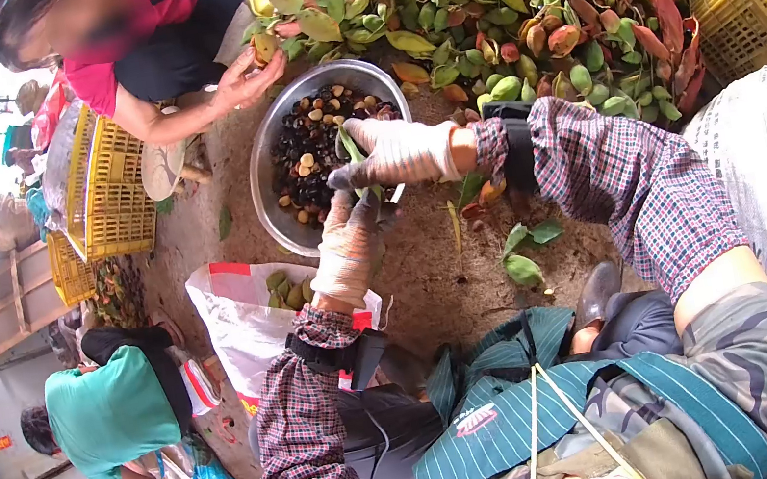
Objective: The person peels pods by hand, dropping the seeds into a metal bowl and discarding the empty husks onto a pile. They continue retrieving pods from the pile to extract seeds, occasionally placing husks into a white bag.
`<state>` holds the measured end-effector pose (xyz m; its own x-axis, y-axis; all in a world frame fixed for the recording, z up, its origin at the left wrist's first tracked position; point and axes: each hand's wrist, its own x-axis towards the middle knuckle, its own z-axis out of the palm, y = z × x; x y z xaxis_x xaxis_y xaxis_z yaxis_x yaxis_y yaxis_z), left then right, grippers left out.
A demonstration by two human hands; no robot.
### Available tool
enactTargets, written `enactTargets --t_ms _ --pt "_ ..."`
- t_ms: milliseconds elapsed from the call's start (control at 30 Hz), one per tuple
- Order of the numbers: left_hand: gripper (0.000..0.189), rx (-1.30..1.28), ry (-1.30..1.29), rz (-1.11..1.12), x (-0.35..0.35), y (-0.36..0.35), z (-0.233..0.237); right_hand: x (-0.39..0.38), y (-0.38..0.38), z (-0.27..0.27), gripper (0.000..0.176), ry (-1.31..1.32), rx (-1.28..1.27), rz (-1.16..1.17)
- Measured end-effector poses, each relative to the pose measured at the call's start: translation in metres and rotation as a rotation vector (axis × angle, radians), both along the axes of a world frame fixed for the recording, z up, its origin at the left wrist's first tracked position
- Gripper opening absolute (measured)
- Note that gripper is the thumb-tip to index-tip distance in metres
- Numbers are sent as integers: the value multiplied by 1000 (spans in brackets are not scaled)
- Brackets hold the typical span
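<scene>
Above the near rim of a metal basin (262, 180), my two gloved hands meet at a green pod (350, 144). My right hand (402, 150), in a whitish glove with dark fingertips, is closed around the pod. Its upper end sticks out past the fingers. My left hand (346, 253), gloved alike, has its fingers pressed together at the pod's lower end, partly hidden. Shiny dark seeds and several tan ones (305, 164) lie in the basin below. Just under my left hand stands a white sack (240, 310) with green pods (288, 291) inside.
A large heap of green and reddish pods (511, 32) spreads beyond the basin. Opposite me a co-worker's hand (249, 81) holds an opened pod. Yellow crates (113, 186) stand left, with another person in green (111, 409) below. A stuffed white sack (765, 172) sits right.
</scene>
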<state>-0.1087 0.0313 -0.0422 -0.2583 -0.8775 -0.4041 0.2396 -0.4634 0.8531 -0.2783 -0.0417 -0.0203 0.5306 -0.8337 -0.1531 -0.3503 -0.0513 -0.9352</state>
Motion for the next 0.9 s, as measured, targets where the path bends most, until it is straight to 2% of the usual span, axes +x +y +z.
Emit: enactTargets --t_ms 33,100,133,233,300,333,400,467,567,633,667,733,833,867,900 --pt "36 14 -53 5 0 2 -2 6 7 10 75 42 49 -51" --pt "28 -206 -287 -26 11 4 -26 16 12 7 73 -17 53 -133" --pt "27 -380 -486 -90 8 3 -22 15 13 8 71 -58 47 -160" --pt "32 -381 -406 15 2 11 -12 17 17 8 65 -145 19 -181" --pt "37 23 60 198 -7 14 9 13 18 15 60 -167 21 -120" --pt "38 -139 -146 160 -5 14 1 12 17 21 56 -102 -46 -93" --pt "40 -420 -495 87 3 13 -18 18 14 13 53 -32 -362 -97" --pt "42 -594 -738 59 -3 11 -7 21 10 9 50 7 -572 -86" --pt "43 -324 -285 128 -7 5 20 28 10 5 49 -160 -383 -167" --pt "43 -17 111 309 -11 2 37 31 13 0 47 -277 -340 -181" --pt "45 -65 43 256 -6 -1 35 33 16 -5 46 -378 -320 -182" --pt "44 -22 12 343 10 -10 15 40 21 -17 46 -580 -203 -155" --pt "41 38 -33 347 22 -17 25 46 27 -31 52 -695 -206 -177" --pt "41 -6 -89 268 32 -19 20 44 23 -36 62 -590 -287 -194" --pt "41 -51 -146 189 41 -21 11 43 22 -42 65 -527 -283 -195"
